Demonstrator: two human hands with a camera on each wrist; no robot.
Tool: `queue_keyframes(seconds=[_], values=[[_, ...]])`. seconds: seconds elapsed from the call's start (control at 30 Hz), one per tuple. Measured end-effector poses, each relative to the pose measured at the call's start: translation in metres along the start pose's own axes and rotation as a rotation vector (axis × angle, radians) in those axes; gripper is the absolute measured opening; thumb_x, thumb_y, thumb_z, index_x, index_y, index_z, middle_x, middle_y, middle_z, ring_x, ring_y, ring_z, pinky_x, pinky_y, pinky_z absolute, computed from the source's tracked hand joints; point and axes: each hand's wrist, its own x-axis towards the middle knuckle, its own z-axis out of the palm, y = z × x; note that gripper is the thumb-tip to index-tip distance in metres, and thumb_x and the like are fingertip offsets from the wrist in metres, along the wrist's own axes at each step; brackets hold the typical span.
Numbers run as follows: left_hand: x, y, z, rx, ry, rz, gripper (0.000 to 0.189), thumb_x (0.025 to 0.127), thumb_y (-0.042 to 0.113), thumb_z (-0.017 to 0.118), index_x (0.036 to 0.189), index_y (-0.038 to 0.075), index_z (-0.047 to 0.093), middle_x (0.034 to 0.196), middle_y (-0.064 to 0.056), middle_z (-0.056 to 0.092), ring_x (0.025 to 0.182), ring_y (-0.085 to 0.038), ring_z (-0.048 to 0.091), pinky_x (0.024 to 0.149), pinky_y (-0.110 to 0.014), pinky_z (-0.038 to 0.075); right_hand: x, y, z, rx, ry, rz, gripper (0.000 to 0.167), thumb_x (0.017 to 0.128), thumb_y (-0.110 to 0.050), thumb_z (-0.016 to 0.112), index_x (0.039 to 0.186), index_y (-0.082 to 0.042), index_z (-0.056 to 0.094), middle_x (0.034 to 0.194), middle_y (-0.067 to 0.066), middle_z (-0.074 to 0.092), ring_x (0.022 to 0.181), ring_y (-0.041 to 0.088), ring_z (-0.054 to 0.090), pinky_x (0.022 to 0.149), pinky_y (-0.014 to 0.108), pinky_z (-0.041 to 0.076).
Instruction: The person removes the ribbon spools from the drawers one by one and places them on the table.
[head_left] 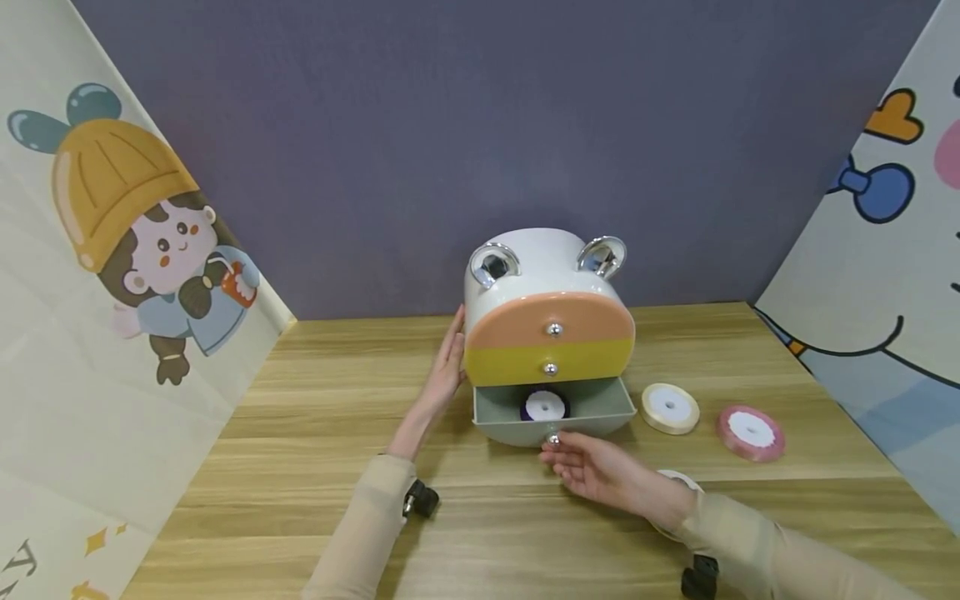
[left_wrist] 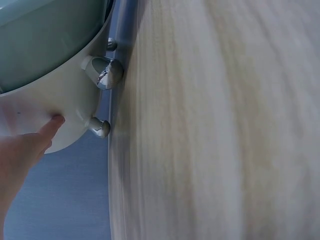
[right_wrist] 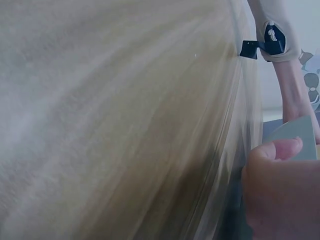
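A small rounded drawer box (head_left: 543,267) stands on the table with a white body, silver ears and three drawer fronts. Its orange and yellow drawers are closed, while the grey-green bottom drawer (head_left: 495,431) is pulled out. Inside that drawer lies a dark-edged ribbon roll (head_left: 545,406) with a white centre. My right hand (head_left: 600,473) pinches the drawer's silver knob (head_left: 553,439) between thumb and fingers. Against the box's left side rests my left hand (head_left: 444,373), its fingers straight. The left wrist view shows a fingertip of this hand (left_wrist: 35,142) touching the white shell.
To the right of the box lie a cream ribbon roll (head_left: 670,408) and a pink ribbon roll (head_left: 751,433). Another white-centred roll (head_left: 680,479) is mostly hidden behind my right wrist. A dark wall (head_left: 510,125) rises behind the wooden table (head_left: 337,392).
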Motion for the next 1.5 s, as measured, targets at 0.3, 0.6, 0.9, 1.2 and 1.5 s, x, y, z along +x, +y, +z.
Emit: queue_keyframes(seconds=[0.3, 0.6, 0.9, 1.2, 1.5], values=[[0.000, 0.000, 0.000, -0.010, 0.004, -0.001, 0.053, 0.110, 0.035, 0.025, 0.160, 0.033, 0.010, 0.169, 0.006, 0.003, 0.153, -0.035, 0.020, 0.113, -0.061, 0.039, -0.008, 0.006, 0.003, -0.007, -0.012, 0.004, 0.029, 0.106, -0.024, 0.043, 0.098, -0.013, 0.068, 0.093, -0.004, 0.074, 0.078, 0.001, 0.064, 0.074, 0.011, 0.053], [0.001, 0.000, 0.000, -0.020, 0.008, -0.003, 0.053, 0.110, 0.035, 0.027, 0.160, 0.033, 0.012, 0.169, 0.005, 0.005, 0.152, -0.035, 0.022, 0.112, -0.061, 0.040, -0.014, 0.012, 0.004, -0.021, 0.000, 0.002, 0.029, 0.106, -0.025, 0.043, 0.098, -0.015, 0.069, 0.095, -0.004, 0.075, 0.079, 0.000, 0.064, 0.074, 0.011, 0.053], [0.011, -0.022, -0.006, -0.013, 0.026, 0.002, 0.051, 0.109, 0.040, 0.024, 0.158, 0.041, 0.012, 0.169, 0.010, 0.005, 0.152, -0.033, 0.025, 0.109, -0.061, 0.043, -0.022, 0.017, 0.005, -0.024, -0.003, 0.006, 0.027, 0.105, -0.024, 0.045, 0.098, -0.014, 0.068, 0.094, -0.004, 0.075, 0.079, 0.000, 0.064, 0.074, 0.011, 0.053], [0.011, -0.026, -0.005, -0.013, 0.030, 0.030, 0.054, 0.105, 0.054, 0.032, 0.156, 0.047, 0.017, 0.168, 0.012, 0.009, 0.151, -0.031, 0.026, 0.109, -0.060, 0.044, -0.024, 0.018, 0.005, -0.012, -0.001, 0.007, 0.028, 0.106, -0.024, 0.044, 0.097, -0.013, 0.068, 0.093, -0.004, 0.075, 0.077, 0.000, 0.064, 0.073, 0.011, 0.053], [0.011, -0.028, -0.005, -0.020, 0.031, 0.038, 0.054, 0.105, 0.053, 0.033, 0.156, 0.046, 0.017, 0.168, 0.011, 0.008, 0.152, -0.032, 0.025, 0.111, -0.060, 0.041, -0.025, 0.018, 0.003, -0.025, -0.012, 0.013, 0.028, 0.106, -0.024, 0.044, 0.097, -0.014, 0.069, 0.094, -0.004, 0.075, 0.077, 0.000, 0.064, 0.073, 0.011, 0.053]])
